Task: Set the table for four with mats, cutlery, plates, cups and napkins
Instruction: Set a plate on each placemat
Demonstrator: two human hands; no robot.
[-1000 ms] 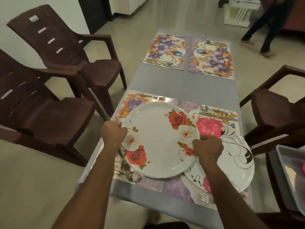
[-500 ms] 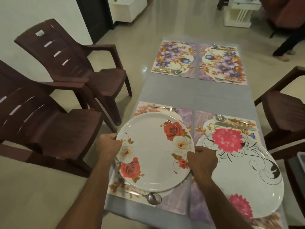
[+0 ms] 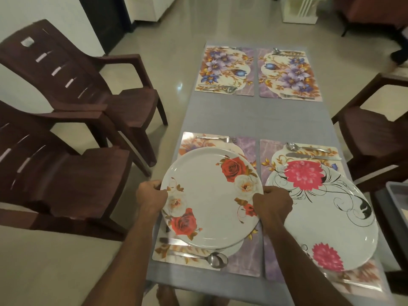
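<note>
The left hand (image 3: 151,196) and right hand (image 3: 272,203) clasp opposite rims of the rose plate (image 3: 212,197), fingers curled over its edges, likely to keep it level as it sits over the near-left placemat (image 3: 242,259), between a fork (image 3: 217,138) and a spoon (image 3: 212,259); the dahlia plate (image 3: 326,219) already lies on the neighbouring mat; the grey tablecloth (image 3: 254,115) covers a narrow table flanked by brown plastic chairs (image 3: 72,100) on a pale tiled floor (image 3: 172,62); two far mats hold cutlery only.

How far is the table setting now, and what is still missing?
Done: four mats with cutlery, and the pink-flower plate lies on its mat. In hand: left hand and right hand hold the rose plate over the near left mat. Left: plates for both far mats, cups, napkins.
</note>
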